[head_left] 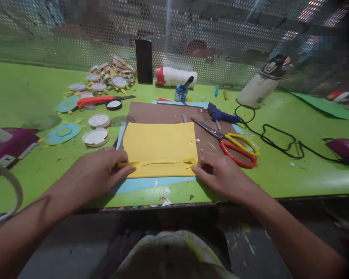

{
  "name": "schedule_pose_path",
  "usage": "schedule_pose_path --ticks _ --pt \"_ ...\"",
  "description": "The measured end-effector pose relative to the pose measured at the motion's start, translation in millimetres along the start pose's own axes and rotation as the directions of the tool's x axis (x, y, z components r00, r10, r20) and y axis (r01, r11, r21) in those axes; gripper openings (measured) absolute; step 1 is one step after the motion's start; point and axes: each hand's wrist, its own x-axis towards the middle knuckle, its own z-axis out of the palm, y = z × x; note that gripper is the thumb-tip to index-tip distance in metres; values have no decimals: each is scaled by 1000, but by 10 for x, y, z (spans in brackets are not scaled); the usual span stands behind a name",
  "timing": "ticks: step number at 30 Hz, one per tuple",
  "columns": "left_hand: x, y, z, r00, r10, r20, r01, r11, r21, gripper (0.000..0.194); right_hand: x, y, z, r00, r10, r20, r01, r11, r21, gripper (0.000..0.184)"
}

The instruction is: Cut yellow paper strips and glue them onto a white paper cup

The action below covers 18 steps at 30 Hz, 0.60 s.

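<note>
A yellow foam or paper sheet [159,141] lies in front of me with its near edge folded over into a strip. My left hand [104,168] pinches the left end of that fold between thumb and fingers. At the right end, my right hand [215,170] pinches the same fold. Beneath the sheet is a brown board [139,110], with light blue paper [145,184] showing under it. Just beyond my right hand rest scissors [238,149] with one yellow and one red handle, blades pointing away to the left.
A blue glue gun [221,115] with a black cord lies behind the scissors. Left are white lids [95,137], blue paper rings [63,133], an orange cutter [94,100] and a heap of decorated discs [113,75]. A phone [144,61], blue jar [180,93] and bottle [258,83] stand behind.
</note>
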Motion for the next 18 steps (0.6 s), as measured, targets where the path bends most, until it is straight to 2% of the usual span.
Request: schedule_pose_path --ticks 2,4,12,18 --pt "-6 6 0 999 3 49 -13 979 202 26 -10 14 18 1000 6 -6 -6 1000 13 22" --pt "-10 15 0 997 7 78 -29 957 289 27 -19 25 34 1000 5 -13 -5 1000 25 20" --pt "-23 83 -33 989 0 149 -53 935 351 26 -21 15 53 999 8 -46 -8 1000 9 24" --pt "-67 101 -85 989 21 146 -57 966 251 27 -33 18 40 999 -4 -47 7 998 68 26"
